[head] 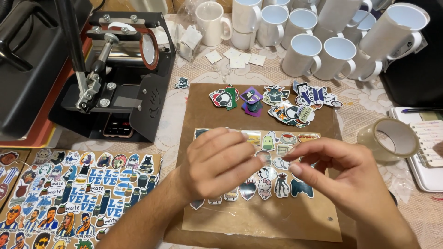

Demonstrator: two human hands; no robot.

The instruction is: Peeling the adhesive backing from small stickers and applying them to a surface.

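Left hand: left hand (217,163) curled over the sticker sheet (258,184), fingers bent, nothing plainly in its grip.
Right hand: right hand (344,177) with thumb and forefinger pinched near together; whether they hold anything I cannot tell.
Sticker sheet: on the brown board (203,108), centre of the counter (369,106).
Around: loose stickers (272,101) at 12 o'clock, white mugs (307,53) beyond, tape roll (392,138) at 3, mug press (122,69) at 10, printed sticker sheets (78,193) at 9.

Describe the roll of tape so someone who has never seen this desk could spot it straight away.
Start at the brown board in the middle of the table, where the stickers lie. Look just past its right edge, below the cluster of white mugs. The tape roll stands there on its side: a wide translucent ring, the only hollow hoop beside the spiral notebook.
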